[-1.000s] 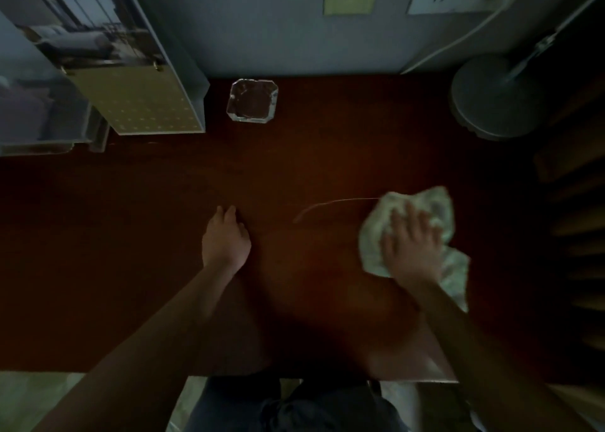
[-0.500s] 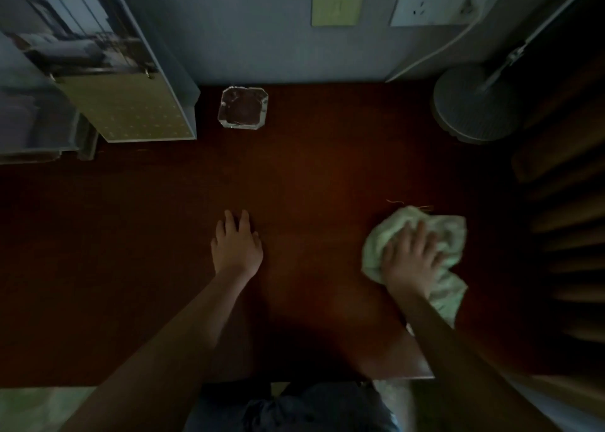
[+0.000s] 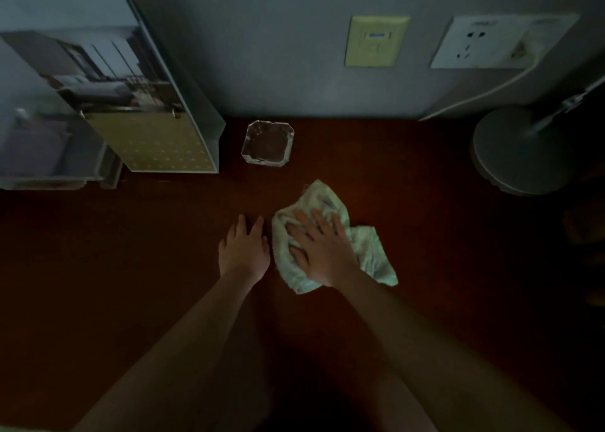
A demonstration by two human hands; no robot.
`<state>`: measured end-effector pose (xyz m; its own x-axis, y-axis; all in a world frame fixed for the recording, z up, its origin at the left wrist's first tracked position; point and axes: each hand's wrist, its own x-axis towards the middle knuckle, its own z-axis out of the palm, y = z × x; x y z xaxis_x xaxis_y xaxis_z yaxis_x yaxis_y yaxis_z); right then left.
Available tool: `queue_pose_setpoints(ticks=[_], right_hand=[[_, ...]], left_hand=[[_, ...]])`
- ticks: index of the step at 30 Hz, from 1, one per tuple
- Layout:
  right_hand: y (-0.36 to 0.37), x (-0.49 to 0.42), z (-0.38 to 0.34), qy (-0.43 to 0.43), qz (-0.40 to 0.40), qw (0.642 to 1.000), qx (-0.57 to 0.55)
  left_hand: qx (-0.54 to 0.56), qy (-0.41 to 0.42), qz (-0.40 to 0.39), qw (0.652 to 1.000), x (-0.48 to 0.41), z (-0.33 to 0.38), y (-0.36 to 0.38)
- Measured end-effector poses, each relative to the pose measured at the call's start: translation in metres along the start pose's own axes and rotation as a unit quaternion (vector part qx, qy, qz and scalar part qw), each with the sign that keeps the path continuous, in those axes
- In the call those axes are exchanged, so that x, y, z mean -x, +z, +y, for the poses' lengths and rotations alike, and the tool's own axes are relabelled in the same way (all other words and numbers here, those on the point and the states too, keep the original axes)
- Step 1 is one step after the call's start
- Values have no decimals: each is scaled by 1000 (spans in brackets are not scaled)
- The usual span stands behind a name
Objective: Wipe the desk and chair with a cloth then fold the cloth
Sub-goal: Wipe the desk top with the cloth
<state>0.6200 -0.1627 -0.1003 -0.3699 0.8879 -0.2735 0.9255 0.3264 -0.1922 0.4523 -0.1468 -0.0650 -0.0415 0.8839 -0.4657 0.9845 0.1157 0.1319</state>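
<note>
Seen from above in dim light: a dark red-brown table set against a grey wall. At far left, along the table's back edge: a grey desk rack, and propped in it a ring-bound card with a photograph above and a dotted yellow panel below. Just right of the rack, near the wall and apart from everything else: a clear, square glass dish with cut corners. Nearer the table's middle, at the end of a bare forearm: the left hand, laid palm down on the wood, grip apart, fingers straight and holding nothing. Just beside it to the right, too close to tell whether touching: the cloth, pale green and white, crumpled in a loose heap on the table a little in front of the glass dish. Pressed flat on top of the cloth: the right hand, grip likewise apart, fingers spread and straight across the folds, with cloth showing beyond the fingertips and trailing out to the right of the wrist. Higher up on the wall, right of centre: a yellow wall plate and next to it a white socket panel. At far right, in the table's back corner and well apart from the cloth: the round grey base of a lamp, stem slanting up out of view.
</note>
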Motion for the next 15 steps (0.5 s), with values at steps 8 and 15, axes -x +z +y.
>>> queue_pose_setpoints(ticks=[8, 15], right_hand=[[-35, -90, 58, 134, 65, 988, -31], [-53, -135, 88, 176, 73, 980, -48]], left_hand=[[-7, 13, 6, 1000, -41, -5, -20], [-13, 15, 17, 1000, -50, 2, -23]])
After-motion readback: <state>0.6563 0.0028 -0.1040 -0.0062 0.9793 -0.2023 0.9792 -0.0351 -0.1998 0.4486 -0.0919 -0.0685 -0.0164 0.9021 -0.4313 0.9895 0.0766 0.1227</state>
